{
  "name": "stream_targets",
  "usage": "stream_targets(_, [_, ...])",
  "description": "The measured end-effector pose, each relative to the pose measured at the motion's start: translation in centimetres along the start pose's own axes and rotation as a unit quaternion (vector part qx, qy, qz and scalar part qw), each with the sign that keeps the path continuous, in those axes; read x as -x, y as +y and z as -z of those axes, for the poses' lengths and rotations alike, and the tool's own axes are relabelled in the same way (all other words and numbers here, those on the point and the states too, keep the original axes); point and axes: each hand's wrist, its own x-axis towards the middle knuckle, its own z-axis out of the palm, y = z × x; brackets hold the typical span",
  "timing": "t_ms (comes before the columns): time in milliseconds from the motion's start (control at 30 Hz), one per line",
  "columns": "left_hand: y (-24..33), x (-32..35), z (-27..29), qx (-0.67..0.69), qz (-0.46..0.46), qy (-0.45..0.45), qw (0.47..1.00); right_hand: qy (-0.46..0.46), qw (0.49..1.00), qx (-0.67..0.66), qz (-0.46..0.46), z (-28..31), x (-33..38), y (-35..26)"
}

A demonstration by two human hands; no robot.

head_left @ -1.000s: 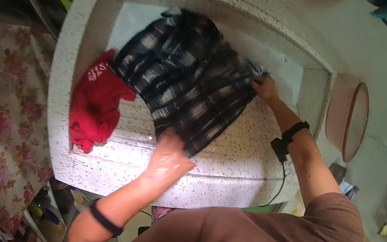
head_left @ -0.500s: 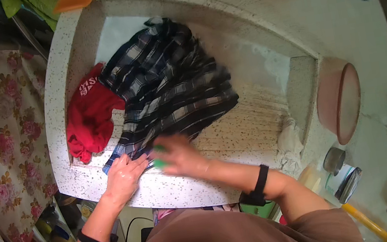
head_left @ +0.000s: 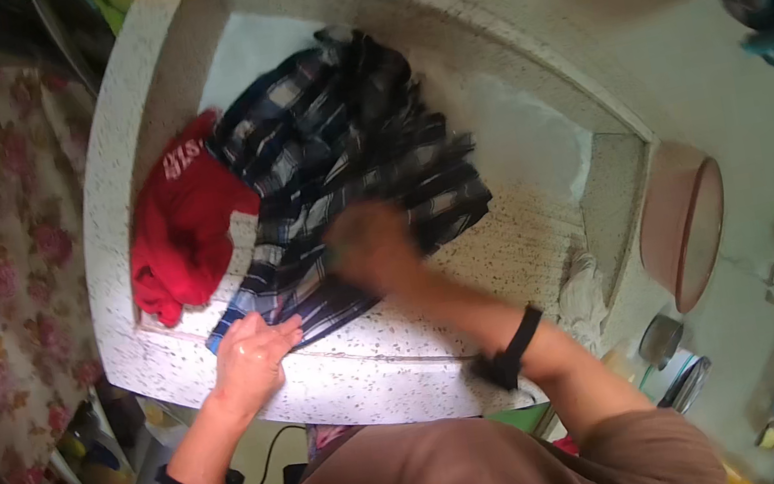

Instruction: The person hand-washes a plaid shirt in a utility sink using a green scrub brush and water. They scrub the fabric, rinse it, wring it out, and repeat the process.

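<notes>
A dark plaid garment (head_left: 309, 194) in blue, black and white lies spread over the ribbed floor of a speckled stone wash sink (head_left: 378, 375). At the near rim, my left hand (head_left: 251, 355) pins down the garment's edge, fingers over the cloth. My right hand (head_left: 376, 249), smeared by motion, is on the middle of the garment, closed around a small green object (head_left: 338, 250) that is mostly hidden by the fingers. A wet red garment (head_left: 188, 233) with white lettering lies bunched on the left side, touching the plaid cloth.
Pale crumpled cloth (head_left: 581, 297) lies in the sink's right corner. Right of the sink stand a pink basin (head_left: 685, 235) tipped on its side and a metal bowl (head_left: 663, 340). A floral curtain (head_left: 12, 271) hangs at the left.
My right hand has moved away from the near rim, up onto the middle of the plaid garment, with the green object. My left hand stays at the cloth's edge. The view has shifted slightly.
</notes>
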Motion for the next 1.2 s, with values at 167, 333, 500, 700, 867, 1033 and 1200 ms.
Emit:
stream_targets(167, [0.0, 0.0, 0.0, -0.011, 0.009, 0.001, 1.0, 0.016, 0.971, 0.104, -0.214, 3.2, -0.7, 10.2])
stream_targets(333, [0.5, -0.5, 0.5, -0.003, 0.017, 0.009, 1.0, -0.003, 0.969, -0.245, -0.034, 2.0, 0.3, -2.7])
stream_targets(500, [0.6, -0.3, 0.1, -0.001, 0.03, 0.015, 0.999, 0.103, 0.973, -0.086, -0.187, 1.1, 6.0, 11.4])
stream_targets(700, [0.5, -0.8, 0.6, -0.012, 0.013, 0.011, 1.0, 0.075, 0.895, 0.256, -0.358, 3.4, 14.0, 36.0])
stream_targets(867, [1.7, -1.6, 2.1, -0.037, 0.024, -0.071, 0.997, 0.128, 0.848, -0.237, -0.456, 1.1, 4.5, 25.2])
stream_targets(1033, [2.4, -4.1, 1.9, -0.189, -0.021, -0.045, 0.981, 0.036, 0.994, -0.011, 0.103, -3.1, -1.7, 12.6])
stream_targets(1200, [3.4, -6.4, -0.5, -0.11, -0.052, -0.168, 0.978, -0.049, 0.998, -0.01, -0.036, 0.7, 4.2, 9.0])
